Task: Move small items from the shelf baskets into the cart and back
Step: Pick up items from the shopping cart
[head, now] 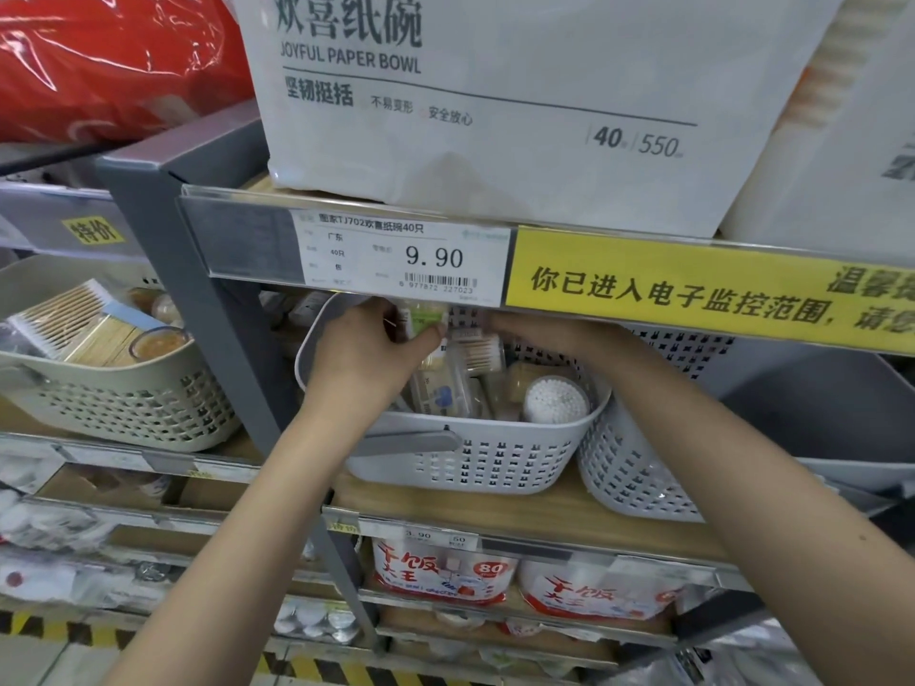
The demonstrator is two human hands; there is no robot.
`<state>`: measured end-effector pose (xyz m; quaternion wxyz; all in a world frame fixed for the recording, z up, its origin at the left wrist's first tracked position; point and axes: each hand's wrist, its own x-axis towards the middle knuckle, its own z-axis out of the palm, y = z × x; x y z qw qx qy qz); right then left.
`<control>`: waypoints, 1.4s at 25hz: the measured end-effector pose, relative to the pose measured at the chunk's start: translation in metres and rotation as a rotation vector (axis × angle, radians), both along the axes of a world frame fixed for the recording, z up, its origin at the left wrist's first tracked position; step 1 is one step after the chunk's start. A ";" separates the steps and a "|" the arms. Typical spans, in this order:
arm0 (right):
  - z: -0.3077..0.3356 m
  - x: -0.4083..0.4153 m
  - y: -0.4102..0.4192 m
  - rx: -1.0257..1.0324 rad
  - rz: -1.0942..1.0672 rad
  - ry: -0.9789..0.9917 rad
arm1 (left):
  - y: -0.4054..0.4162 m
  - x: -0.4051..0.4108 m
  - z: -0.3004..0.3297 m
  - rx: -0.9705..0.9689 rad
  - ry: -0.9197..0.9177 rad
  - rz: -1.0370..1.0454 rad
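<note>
- Both arms reach up into the grey basket (pixel 475 467) on the wooden shelf (pixel 495 507), just under the price rail.
- The left hand (pixel 366 349) curls round a small pack with a green label (pixel 425 319), thumb pressed on its front, held above the basket's back-left corner.
- The right hand (pixel 539 331) is deep under the rail; its fingers are hidden behind the price tag (pixel 396 255) and the packs, so I cannot tell whether they pinch anything.
- Inside the basket: clear packs of cotton swabs (pixel 478 351), and a round tub of swabs (pixel 554 401) showing white tips at the front right.
- A 2nd perforated basket (pixel 629 467) sits touching the 1st on its right side.
- To the left, on the next bay, a cream basket (pixel 124 408) holds more swab packs and wooden sticks.
- The tag reads 9.90; beside it runs a yellow strip (pixel 708 294) with black lettering.
- Above, a white box (pixel 495 116) marked JOYFUL PAPER BOWL sits on the upper shelf, with a red plastic-wrapped bundle (pixel 114 66) to its left.
- Below, red-and-white packets (pixel 445 571) line the lower shelf.
</note>
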<state>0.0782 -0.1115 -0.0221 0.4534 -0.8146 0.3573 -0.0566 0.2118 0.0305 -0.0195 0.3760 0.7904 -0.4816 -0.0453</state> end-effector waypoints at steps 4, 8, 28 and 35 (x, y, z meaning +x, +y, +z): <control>0.010 -0.023 -0.002 -0.279 0.093 0.428 | -0.006 -0.005 -0.007 0.005 0.010 -0.049; 0.012 -0.012 0.003 -0.434 0.267 0.777 | -0.008 -0.006 -0.012 -0.016 0.025 -0.148; 0.046 -0.066 0.067 -0.285 -0.266 -0.083 | 0.016 -0.012 -0.005 -0.275 0.168 -0.421; 0.023 -0.129 0.145 -0.297 -0.476 -0.625 | 0.042 -0.062 -0.001 -0.349 0.196 -0.721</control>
